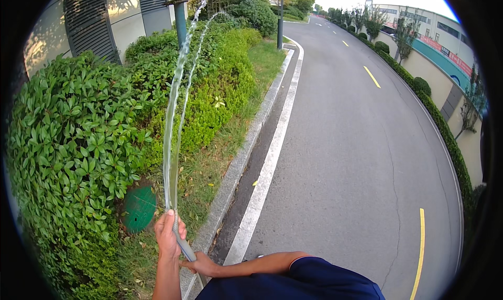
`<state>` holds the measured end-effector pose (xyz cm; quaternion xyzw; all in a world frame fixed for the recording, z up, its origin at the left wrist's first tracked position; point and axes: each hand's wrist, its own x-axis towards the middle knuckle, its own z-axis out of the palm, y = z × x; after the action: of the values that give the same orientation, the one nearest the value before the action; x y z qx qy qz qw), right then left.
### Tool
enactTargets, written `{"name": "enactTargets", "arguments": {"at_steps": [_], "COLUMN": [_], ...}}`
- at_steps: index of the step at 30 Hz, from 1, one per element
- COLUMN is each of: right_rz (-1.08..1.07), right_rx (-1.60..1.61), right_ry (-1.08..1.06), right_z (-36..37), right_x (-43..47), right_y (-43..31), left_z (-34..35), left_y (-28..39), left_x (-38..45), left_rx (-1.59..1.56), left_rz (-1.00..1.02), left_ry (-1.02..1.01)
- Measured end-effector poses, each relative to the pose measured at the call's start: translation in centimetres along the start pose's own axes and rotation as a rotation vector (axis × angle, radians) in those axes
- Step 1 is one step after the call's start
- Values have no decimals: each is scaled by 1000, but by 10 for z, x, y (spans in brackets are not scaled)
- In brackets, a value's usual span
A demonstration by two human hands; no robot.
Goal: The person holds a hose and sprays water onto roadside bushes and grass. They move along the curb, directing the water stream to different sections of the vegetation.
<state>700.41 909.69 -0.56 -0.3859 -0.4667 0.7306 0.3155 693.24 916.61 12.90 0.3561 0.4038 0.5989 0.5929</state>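
A grey garden hose [184, 248] runs up from the bottom edge of the view. My left hand [169, 231] grips it just below its open end, the thumb pressed over the mouth. Two streams of water [173, 115] leave the end and arc up and forward over the hedge. Lower down, near my body, my right hand [201, 264] is wrapped around the same hose. Behind my left hand lie the grass strip [196, 174] and a green round cover [139, 208] set in the ground.
Dense shrubs [78, 142] fill the left side, before a building wall [125, 24]. A granite kerb [235, 170] borders the grass. An asphalt road [334, 162] with yellow dashes lies to the right. A lamp post [279, 20] and a green pole [180, 16] stand ahead.
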Motion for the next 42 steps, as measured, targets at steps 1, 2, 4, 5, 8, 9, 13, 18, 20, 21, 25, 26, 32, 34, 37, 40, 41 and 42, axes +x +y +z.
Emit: {"name": "enactTargets", "arguments": {"at_steps": [1,2,4,5,8,9,13,18,20,21,25,26,32,34,37,40,41,42], "right_rz": [0,-1,-4,0,23,40,51,6,-14,-13,-13,10,-13,-6,-15,-18,-23,-27], "right_rx": [2,-9,-29,-28,-42,-58,-70,-60,-58,-60,-68,-67,-47,-42,-45,-55,-50,-45], "right_ry": [4,6,11,13,9,1,-8,2,10,13,2,1,6,3,11,15,13,11], "right_z": [0,-1,-1,-1,-1,-2,-3,-2,-1,-2,-3,-3,-3,-3,-2,-1,-2,-2], "right_x": [0,0,0,0,1,1,2,6,6,6,3,2,0,-1,1,3,3,2], "right_y": [-1,-3,-4,-4,-5,-5,-3,4,5,4,-4,-6,-9,-14,-8,-5,-4,-6], "left_z": [1,2,5,6,7,8,9,9,7,8,7,6,7,5,6,5,6,6], "left_y": [0,1,3,3,3,4,5,3,3,3,3,3,4,3,4,4,4,4], "left_x": [1,1,0,1,1,1,2,5,5,5,6,6,6,7,6,6,6,7], "left_rx": [1,4,12,11,17,26,41,57,55,58,50,43,48,54,54,61,56,51], "left_rz": [1,3,6,6,6,4,-16,-32,-32,-34,-46,-46,-49,-45,-47,-54,-50,-46], "left_ry": [-3,-1,3,9,20,20,16,17,12,9,-4,-6,-14,-13,-1,-27,-23,-18]}}
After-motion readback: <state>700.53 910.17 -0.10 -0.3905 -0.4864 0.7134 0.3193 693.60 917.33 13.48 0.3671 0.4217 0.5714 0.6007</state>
